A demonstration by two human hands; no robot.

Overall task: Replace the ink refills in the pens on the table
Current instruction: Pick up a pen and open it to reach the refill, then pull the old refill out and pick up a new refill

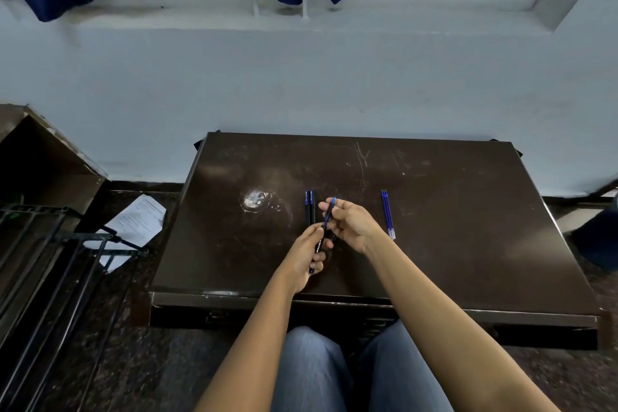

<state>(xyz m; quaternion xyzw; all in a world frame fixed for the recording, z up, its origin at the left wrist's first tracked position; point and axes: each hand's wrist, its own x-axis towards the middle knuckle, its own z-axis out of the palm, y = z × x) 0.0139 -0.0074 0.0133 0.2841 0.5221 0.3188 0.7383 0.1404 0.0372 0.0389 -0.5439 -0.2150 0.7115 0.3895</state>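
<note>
1. The pen (329, 211) is up in the air, just over the middle of the tabletop (451, 227). Both hands hold it.
2. Its long side slants. The low end points back at the person. The blue top end points away and a bit to the right.
3. The left hand (306, 252) is curled round the low black part. The right hand (351, 224) pinches the blue top part with its fingertips.
4. With one hand at each end, I think the pen is about to be twisted or pulled apart along its length.
5. Two other pens (310, 209) lie flat, side by side, just past the left hand.
6. The refills (388, 216) lie together on the right, so the right hand is nearer to them.
</note>
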